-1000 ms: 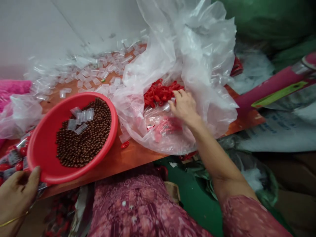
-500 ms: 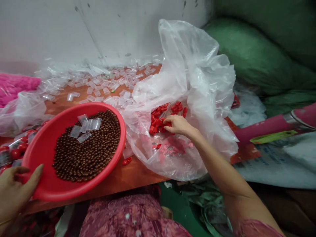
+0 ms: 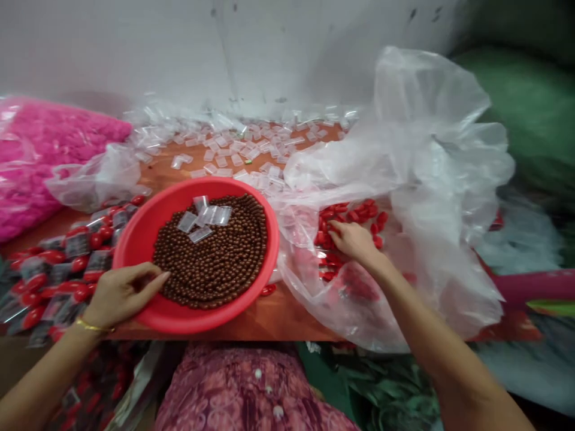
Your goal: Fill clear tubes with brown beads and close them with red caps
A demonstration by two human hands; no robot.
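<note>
A red plastic basin (image 3: 148, 230) full of small brown beads (image 3: 220, 257) sits on the orange table, with a few tiny clear bags (image 3: 204, 215) on top of the beads. My left hand (image 3: 121, 293) grips the basin's near left rim, thumb inside. My right hand (image 3: 354, 239) reaches into a big clear plastic bag (image 3: 431, 179) and its fingers are curled over a heap of small red pieces (image 3: 354, 218); whether it holds one I cannot make out.
Several tiny clear bags (image 3: 242, 146) are strewn over the table's far side. Filled packets with red pieces (image 3: 63, 269) lie at the left, a pink bag (image 3: 40, 149) behind them. Green sacks (image 3: 521, 114) stand at the right. One red piece (image 3: 268, 290) lies by the basin.
The view has swung left. My left hand slid along the basin's rim toward the beads. My right hand stays in the clear bag among the red pieces.
</note>
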